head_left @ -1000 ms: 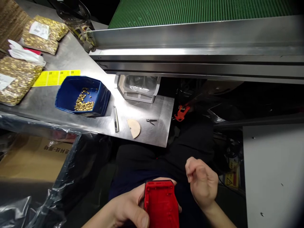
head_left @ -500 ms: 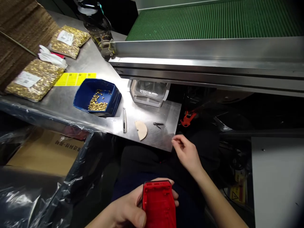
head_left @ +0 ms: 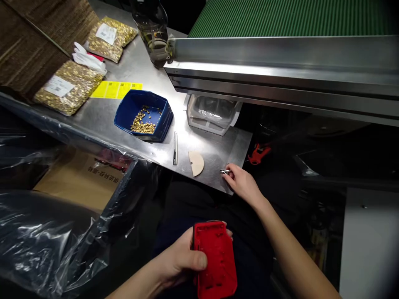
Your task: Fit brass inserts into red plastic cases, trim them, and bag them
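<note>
My left hand [head_left: 182,259] is closed around a red plastic housing [head_left: 215,259], held over my lap with its ribbed inner side up. At the near right corner of the steel table [head_left: 102,118], my right hand [head_left: 241,182] pinches a small metal tool, probably tweezers [head_left: 225,171], whose tip sticks out to the left of my fingers. A beige half-round piece [head_left: 196,162] lies just left of that hand, and beyond it a slim metal knife [head_left: 175,148]. Further left stands a blue tray [head_left: 144,114] with small brass parts.
Bags of brass parts [head_left: 67,86] and yellow labels [head_left: 116,89] lie at the table's left. A bottle [head_left: 152,29] and a white bin [head_left: 212,114] stand by the steel conveyor frame [head_left: 280,70] with its green belt. Black plastic sheeting [head_left: 56,232] over a cardboard box [head_left: 77,178] fills the lower left.
My right hand rose from beside the red housing to the table corner and closed on the small metal tool. The view shifted, so the table sits further right.
</note>
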A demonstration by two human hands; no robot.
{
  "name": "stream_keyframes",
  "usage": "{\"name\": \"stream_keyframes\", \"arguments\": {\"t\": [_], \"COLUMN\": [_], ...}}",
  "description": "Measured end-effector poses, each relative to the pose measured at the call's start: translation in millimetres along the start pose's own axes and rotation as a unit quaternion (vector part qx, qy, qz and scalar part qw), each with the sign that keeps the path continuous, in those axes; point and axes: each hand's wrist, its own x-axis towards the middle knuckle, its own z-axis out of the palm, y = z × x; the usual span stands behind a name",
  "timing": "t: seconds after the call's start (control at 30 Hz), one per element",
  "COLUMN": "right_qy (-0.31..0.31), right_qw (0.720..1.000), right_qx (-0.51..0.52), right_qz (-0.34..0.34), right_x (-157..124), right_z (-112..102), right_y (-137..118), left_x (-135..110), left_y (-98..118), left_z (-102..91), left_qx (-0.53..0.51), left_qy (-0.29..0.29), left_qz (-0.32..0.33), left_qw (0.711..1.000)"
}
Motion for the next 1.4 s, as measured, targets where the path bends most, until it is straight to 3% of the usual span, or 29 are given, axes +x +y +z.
{"name": "stream_keyframes", "arguments": {"t": [0.1, 0.23, 0.37, 0.57, 0.83, 0.97, 1.07, 1.13, 1.4], "right_qy": [-0.009, -0.058, -0.053, -0.019, -0.043, 0.041, 0.003, -0.032, -0.052], "right_qw": [0.995, 0.977, 0.982, 0.990, 0.991, 0.990, 0.978, 0.970, 0.958], "right_qx": [0.094, 0.202, 0.177, 0.138, 0.127, 0.098, 0.058, 0.028, -0.011], "right_qz": [0.031, 0.041, 0.022, -0.001, 0.005, -0.089, -0.201, -0.240, -0.280], "right_x": [-38.7, -100.1, -132.4, -133.0, -135.2, -133.0, -129.4, -127.2, -123.3], "right_z": [-17.7, -40.6, -31.1, -12.3, -23.5, -35.0, -38.0, -35.3, -24.0], "right_y": [-22.1, -73.2, -103.9, -103.5, -104.8, -90.2, -82.1, -81.3, -86.5], "left_x": [0.9, 4.4, 9.9, 11.8, 13.0, 7.2, 4.1, 5.3, 16.2], "left_y": [2.1, 6.8, 7.6, -0.7, 5.1, 3.4, 0.9, 2.0, 14.8], "left_z": [5.4, 14.8, 21.4, 20.5, 25.1, 17.4, 10.8, 10.7, 24.1], "left_qx": [0.020, 0.057, 0.057, 0.093, 0.091, 0.064, 0.043, 0.039, 0.058], "left_qy": [0.029, 0.029, 0.013, 0.024, 0.005, 0.014, 0.037, 0.025, -0.034], "left_qz": [0.002, 0.005, 0.023, 0.028, 0.024, -0.013, -0.037, -0.037, 0.006], "left_qw": [0.999, 0.998, 0.998, 0.995, 0.996, 0.998, 0.998, 0.998, 0.998]}}
